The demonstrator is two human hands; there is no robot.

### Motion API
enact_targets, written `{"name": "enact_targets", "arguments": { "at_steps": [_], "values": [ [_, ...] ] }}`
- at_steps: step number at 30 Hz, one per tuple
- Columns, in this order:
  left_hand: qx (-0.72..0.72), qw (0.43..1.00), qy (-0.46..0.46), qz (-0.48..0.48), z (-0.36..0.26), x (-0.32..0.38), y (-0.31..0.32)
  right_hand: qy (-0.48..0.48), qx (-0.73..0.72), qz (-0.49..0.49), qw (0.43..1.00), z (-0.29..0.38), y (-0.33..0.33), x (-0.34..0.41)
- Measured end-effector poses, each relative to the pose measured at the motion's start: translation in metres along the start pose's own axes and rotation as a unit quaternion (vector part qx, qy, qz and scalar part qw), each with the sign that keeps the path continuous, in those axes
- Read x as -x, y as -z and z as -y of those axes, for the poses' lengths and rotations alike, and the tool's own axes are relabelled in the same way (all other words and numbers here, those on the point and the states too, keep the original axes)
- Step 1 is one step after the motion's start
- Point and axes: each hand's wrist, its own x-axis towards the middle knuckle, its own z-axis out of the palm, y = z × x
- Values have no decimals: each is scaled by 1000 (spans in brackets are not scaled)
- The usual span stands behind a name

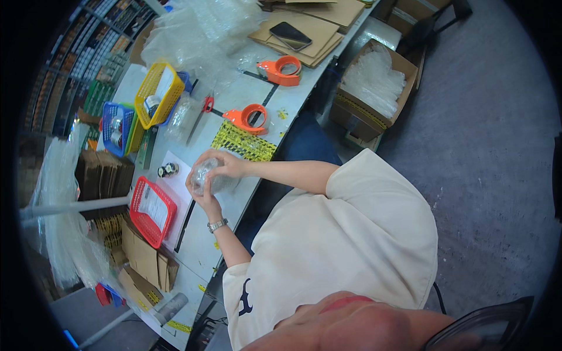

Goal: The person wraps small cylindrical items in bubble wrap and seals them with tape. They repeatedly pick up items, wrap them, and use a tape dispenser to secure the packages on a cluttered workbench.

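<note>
Both my hands are around a bundle of clear bubble wrap [204, 174] above the front part of the white worktable [193, 259]. My right hand [229, 163] grips it from the far right side, thumb across the top. From the other side my left hand [205, 200], with a metal-band watch on its wrist, presses against it. Whatever may be inside the wrap cannot be made out. Just beyond the bundle, two small dark jars [168, 170] lie close together on a white sheet. A red plastic basket [153, 238] holding a printed paper sits to the left of them.
Two orange tape dispensers [248, 118], red-handled scissors [208, 104] and a yellow-and-black patterned piece [244, 143] lie to the right. Yellow [169, 105] and blue baskets [109, 131] hold jars. A phone [290, 36] rests on flat cardboard. Beside the table stands a carton [358, 116] of bubble wrap.
</note>
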Motion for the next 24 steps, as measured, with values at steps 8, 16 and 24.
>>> {"name": "enact_targets", "arguments": {
  "at_steps": [8, 16, 24],
  "values": [
    [7, 999, 29, -16, 0, 4, 1, 22, -7, -20, 1000, -5, -4, 3],
    [-27, 999, 8, -14, -2, 1, -4, 1, -10, -6, 1000, -2, 2, 0],
    [-4, 1000, 6, -17, 7, 1, 4, 19, 9, 23, 1000, -3, 3, -3]
  ]
}}
